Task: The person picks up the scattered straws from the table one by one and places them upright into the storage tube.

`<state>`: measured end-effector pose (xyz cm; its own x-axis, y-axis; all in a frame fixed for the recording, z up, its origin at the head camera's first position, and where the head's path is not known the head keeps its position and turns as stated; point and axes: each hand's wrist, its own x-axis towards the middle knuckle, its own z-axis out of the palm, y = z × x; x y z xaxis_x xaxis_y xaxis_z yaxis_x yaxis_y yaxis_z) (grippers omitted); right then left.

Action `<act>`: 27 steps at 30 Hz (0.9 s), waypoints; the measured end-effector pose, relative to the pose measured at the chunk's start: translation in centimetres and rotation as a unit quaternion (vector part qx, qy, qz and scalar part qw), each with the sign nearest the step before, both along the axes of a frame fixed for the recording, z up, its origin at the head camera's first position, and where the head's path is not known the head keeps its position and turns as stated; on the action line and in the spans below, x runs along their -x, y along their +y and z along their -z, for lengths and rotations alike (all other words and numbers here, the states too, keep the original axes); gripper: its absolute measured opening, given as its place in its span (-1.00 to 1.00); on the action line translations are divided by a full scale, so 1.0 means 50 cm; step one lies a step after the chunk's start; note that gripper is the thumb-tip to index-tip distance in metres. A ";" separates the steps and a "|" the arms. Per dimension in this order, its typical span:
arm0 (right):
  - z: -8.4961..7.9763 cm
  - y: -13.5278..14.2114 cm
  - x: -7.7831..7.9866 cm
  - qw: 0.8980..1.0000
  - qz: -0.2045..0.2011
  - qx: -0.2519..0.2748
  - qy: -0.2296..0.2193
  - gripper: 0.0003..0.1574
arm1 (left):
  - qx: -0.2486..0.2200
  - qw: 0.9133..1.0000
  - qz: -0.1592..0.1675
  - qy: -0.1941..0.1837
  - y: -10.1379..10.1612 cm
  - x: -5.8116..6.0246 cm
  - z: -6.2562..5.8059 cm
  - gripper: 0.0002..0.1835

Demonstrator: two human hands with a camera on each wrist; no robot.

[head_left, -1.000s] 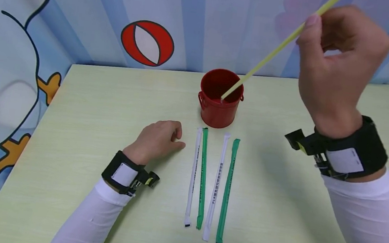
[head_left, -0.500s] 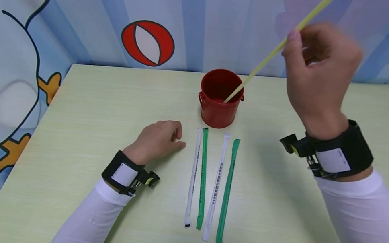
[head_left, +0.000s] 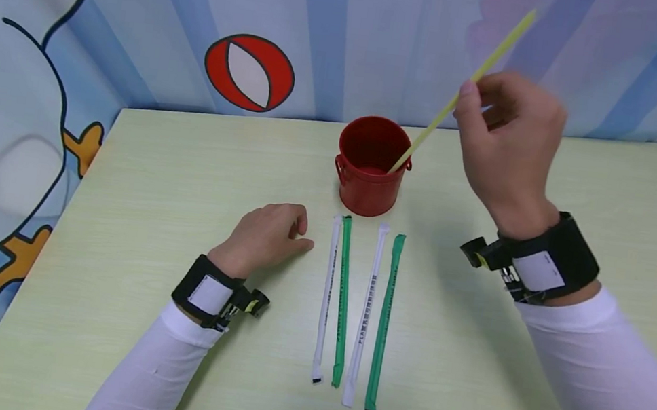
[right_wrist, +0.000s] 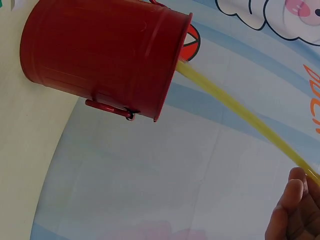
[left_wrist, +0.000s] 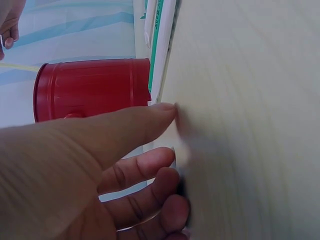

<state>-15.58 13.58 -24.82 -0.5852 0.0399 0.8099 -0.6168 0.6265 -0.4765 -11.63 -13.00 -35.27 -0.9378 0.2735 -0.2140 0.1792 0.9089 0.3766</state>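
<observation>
We are holding a thin yellow straw (right_wrist: 244, 114) at a slant, its lower end dipping inside a red bucket (head_left: 369, 194). The bucket is standing upright near the pale table's (head_left: 199, 155) far edge

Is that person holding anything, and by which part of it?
A yellow straw: the right hand pinches it partway along, between its free top end and the red bucket. The left hand holds nothing.

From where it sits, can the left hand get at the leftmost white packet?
Likely yes: the left hand lies just left of the leftmost white packet, appears to hold nothing, and nothing visible stands between them.
</observation>
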 end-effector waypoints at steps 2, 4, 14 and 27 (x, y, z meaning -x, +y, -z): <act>0.007 0.001 0.001 1.000 0.004 -0.007 -0.009 -0.64 | 0.001 1.000 0.000 -0.001 0.000 0.000 0.000 -0.77; 0.014 0.002 0.000 1.000 0.009 -0.006 -0.027 -0.64 | 0.002 1.000 0.000 -0.001 0.001 0.001 0.001 -0.77; 0.032 -0.004 0.001 0.994 0.034 -0.016 -0.102 -0.62 | 0.003 1.000 0.001 0.001 0.001 0.000 0.001 -0.76; 0.047 -0.005 0.003 0.986 0.037 -0.053 -0.153 -0.53 | 0.002 1.000 0.007 0.003 0.000 0.001 0.002 -0.76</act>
